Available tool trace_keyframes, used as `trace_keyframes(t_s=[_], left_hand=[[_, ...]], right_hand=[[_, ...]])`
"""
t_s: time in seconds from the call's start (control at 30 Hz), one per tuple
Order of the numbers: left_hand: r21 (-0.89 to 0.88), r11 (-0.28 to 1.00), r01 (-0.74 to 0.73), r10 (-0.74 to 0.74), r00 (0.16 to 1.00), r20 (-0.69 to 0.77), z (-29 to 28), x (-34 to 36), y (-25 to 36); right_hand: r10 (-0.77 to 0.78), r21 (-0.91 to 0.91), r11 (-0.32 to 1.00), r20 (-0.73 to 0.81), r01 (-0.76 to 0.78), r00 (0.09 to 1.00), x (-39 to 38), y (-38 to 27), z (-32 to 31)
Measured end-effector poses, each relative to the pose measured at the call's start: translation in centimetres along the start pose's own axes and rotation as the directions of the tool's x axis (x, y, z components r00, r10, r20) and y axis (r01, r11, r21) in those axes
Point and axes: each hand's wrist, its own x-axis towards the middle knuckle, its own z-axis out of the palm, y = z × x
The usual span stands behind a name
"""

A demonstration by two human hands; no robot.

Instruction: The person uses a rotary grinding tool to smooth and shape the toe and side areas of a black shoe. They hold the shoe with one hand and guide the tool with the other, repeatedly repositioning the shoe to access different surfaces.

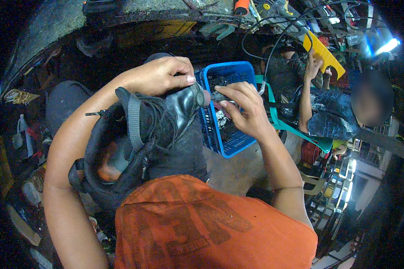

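A black lace-up boot (164, 114) lies across my lap with its toe pointing right and its wide opening toward me. Around the toe end, my left hand (168, 74) is closed on the boot, thumb on top. My right hand (244, 105) grips a rotary tool handpiece (220, 96) between thumb and fingers. A round brownish sanding drum (204, 97) on its tip is at the edge of the toe and seems to touch it. From the back of the handpiece a dark flexible cable (267, 67) runs upward. The boot's sole is mostly hidden.
Just beyond my right hand stands a blue plastic basket (229, 150) with small items inside. A cluttered workbench (161, 11) spans the far side. At the right, another person holds a yellow sheet (325, 56) near a green plastic chair (296, 130).
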Motion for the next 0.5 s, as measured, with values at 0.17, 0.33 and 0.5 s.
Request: trace_keyframes(t_s=[0.17,0.33,0.5], left_hand=[[-0.016,1.000,0.019,-0.019,1.000,-0.002,-0.27,-0.08,-0.18],[-0.051,0.998,0.035,-0.035,0.999,0.010,-0.34,-0.06,-0.21],[-0.054,0.998,-0.029,0.024,0.995,-0.093,0.13,0.05,-0.35]], right_hand=[[0.001,0.007,1.000,0.008,-0.001,1.000,0.08,0.44,0.40],[0.003,0.008,1.000,0.002,-0.003,1.000,0.18,0.52,0.51],[0.006,0.021,1.000,-0.008,-0.005,1.000,0.14,0.43,0.61]])
